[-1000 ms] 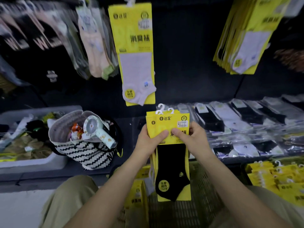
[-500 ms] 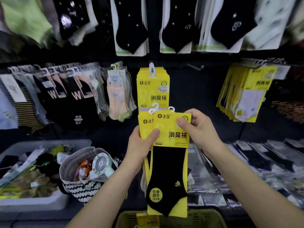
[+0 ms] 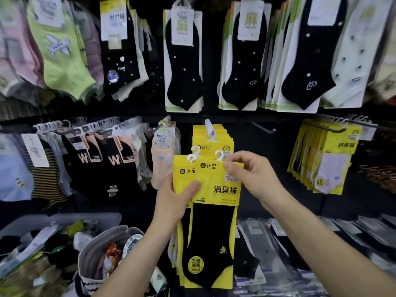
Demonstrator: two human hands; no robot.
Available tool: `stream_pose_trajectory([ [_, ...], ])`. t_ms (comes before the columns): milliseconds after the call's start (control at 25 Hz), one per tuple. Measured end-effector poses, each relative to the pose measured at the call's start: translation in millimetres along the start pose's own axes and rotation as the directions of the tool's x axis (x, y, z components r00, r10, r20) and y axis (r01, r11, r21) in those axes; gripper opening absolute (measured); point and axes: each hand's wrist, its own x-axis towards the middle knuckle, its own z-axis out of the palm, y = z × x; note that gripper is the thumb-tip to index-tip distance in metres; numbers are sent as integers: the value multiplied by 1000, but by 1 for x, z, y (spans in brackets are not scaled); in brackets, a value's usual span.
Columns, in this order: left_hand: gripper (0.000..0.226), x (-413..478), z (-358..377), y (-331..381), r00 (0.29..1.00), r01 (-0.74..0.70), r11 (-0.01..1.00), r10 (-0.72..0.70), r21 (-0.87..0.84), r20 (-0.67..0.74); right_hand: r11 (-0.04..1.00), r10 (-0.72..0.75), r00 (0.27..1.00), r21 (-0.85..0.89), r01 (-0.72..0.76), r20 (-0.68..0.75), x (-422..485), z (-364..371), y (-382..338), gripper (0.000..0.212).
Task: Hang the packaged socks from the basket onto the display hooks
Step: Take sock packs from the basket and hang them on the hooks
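Yellow card packs of black socks (image 3: 216, 189) fan out at the centre of the frame. The left hand (image 3: 171, 202) grips the stack's left edge, thumb across the front; the right hand (image 3: 255, 179) pinches the front pack's top right corner. White hangers (image 3: 219, 155) stick up on top. Best to peel one pack free and slip its hanger over the peg (image 3: 209, 125) just above, already full of matching packs. A bare peg (image 3: 263, 127) right of it has clear air; hanging packs (image 3: 161, 159) crowd the left.

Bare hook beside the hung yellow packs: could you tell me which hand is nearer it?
Right. The right hand is below the bare hook; the left hand is lower and farther left.
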Motion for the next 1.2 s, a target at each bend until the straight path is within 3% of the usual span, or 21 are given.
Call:
stream_pose_trajectory([
  [240, 47, 5, -19, -7, 991, 0, 1000, -1, -10, -132, 997, 29, 990, -68, -38, -135, 23, -8, -4, 14],
  [440, 33, 17, -43, -6, 977, 21, 998, -10, 52, -214, 983, -3, 983, -179, -31, -184, 48, 2, -12, 17],
  [600, 20, 19, -56, -9, 970, 39, 995, -16, 90, -242, 976, 8, 984, -212, -47, -181, 58, 8, -13, 18],
  [920, 18, 20, -74, -13, 958, 63, 993, -32, 99, -286, 920, -22, 983, -388, -51, -182, 64, 15, -6, 13],
  [1200, 17, 18, -57, -2, 975, 44, 994, -21, 100, -220, 889, -13, 974, -449, -93, -228, 68, 21, -2, 6],
])
